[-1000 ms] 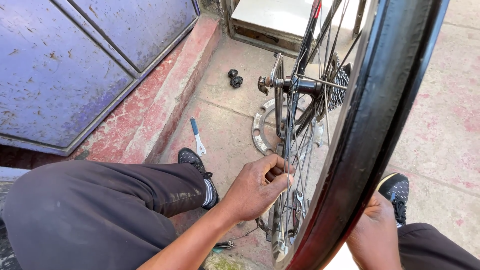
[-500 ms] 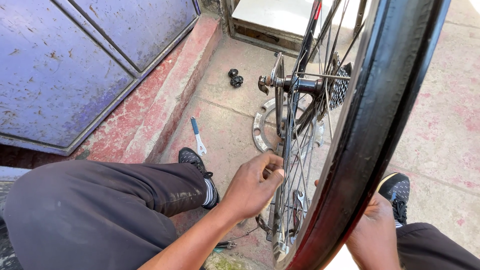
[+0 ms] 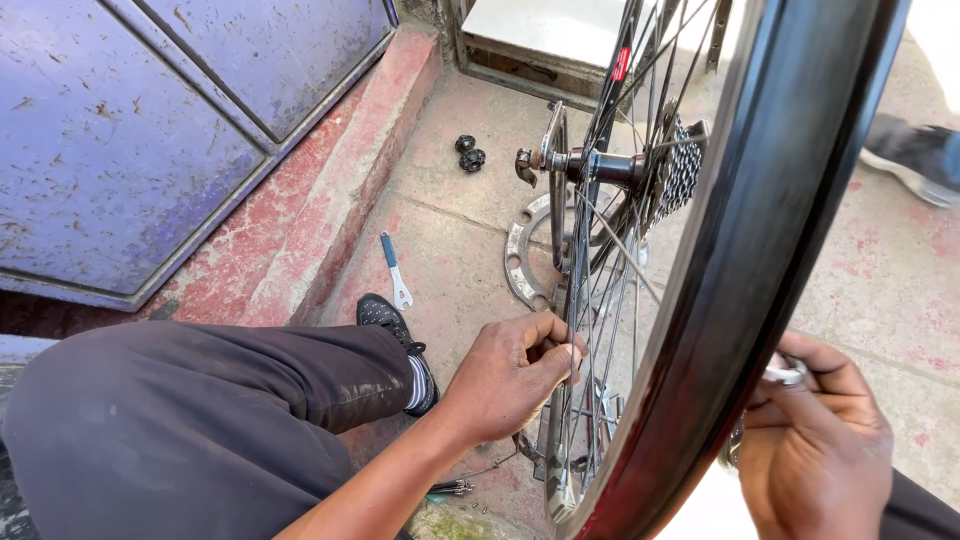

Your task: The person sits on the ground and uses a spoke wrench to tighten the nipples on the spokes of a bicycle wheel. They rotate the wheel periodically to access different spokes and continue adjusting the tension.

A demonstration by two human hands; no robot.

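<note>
A bicycle wheel with a black rim stands upright in front of me, its spokes running to a hub with a cog set. My left hand pinches a spoke low down on the wheel's left side. My right hand sits behind the rim on the right, fingers closed on a small silver tool. My left leg in dark trousers is bent beside the wheel, with a black shoe on the concrete floor.
A blue-handled spanner lies on the floor by a red step under a purple metal door. Two small black parts and a metal ring lie farther out. Another person's shoe is at the right.
My left hand's fingers have shifted slightly on the spoke; my right hand has come up into clearer view behind the rim with the silver tool.
</note>
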